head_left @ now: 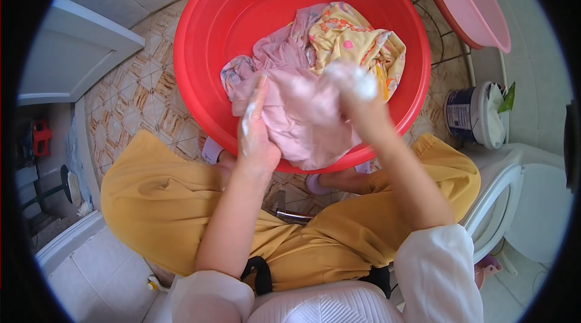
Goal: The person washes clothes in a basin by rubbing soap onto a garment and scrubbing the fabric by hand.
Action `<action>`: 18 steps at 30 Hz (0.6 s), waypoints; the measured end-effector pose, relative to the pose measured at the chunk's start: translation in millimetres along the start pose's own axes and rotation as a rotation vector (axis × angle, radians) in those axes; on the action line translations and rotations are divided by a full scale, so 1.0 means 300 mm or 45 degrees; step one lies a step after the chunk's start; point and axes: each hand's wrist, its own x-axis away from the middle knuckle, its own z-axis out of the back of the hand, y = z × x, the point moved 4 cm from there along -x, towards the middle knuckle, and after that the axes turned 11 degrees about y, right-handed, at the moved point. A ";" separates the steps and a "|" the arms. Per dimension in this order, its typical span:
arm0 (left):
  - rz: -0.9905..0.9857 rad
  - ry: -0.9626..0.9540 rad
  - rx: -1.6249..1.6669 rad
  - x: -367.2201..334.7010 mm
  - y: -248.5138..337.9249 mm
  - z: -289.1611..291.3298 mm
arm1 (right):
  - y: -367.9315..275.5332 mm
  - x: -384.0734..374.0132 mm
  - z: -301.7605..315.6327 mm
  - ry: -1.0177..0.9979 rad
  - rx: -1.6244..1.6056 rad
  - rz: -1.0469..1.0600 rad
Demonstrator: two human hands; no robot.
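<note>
Right hand [356, 90]: motion-blurred and coated in suds; you cannot make out your fingers.
Pink garment [305, 120]: far edge hidden behind your left hand [255, 135].
Pink basin [475, 2]: cut off by the rim.
Feet: mostly hidden under the red basin [206, 38].

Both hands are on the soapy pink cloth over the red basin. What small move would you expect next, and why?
Probably rubbing the pink garment between the hands again. The left hand and right hand both grip it above the red basin, suds coat the fingers and fabric, and nothing shows it rinsed or wrung.
</note>
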 end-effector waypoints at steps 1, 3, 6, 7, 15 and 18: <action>0.105 0.124 -0.092 -0.003 -0.041 0.001 | -0.003 0.060 -0.107 -0.021 0.024 0.270; -0.063 -0.448 -0.294 -0.120 -0.144 0.241 | -0.137 0.152 -0.277 -0.070 0.105 0.601; 0.303 -0.189 0.025 0.013 -0.149 0.129 | 0.015 0.108 -0.222 -0.043 0.447 0.093; 0.302 -0.186 0.020 0.040 -0.119 0.098 | 0.082 0.056 -0.184 0.028 0.410 -0.318; -0.063 -0.100 -0.096 0.024 0.140 0.036 | 0.064 -0.052 -0.051 -0.431 -0.136 -1.021; -0.286 -0.064 -0.128 0.030 0.143 0.031 | 0.099 0.002 -0.074 -0.657 -0.318 -0.935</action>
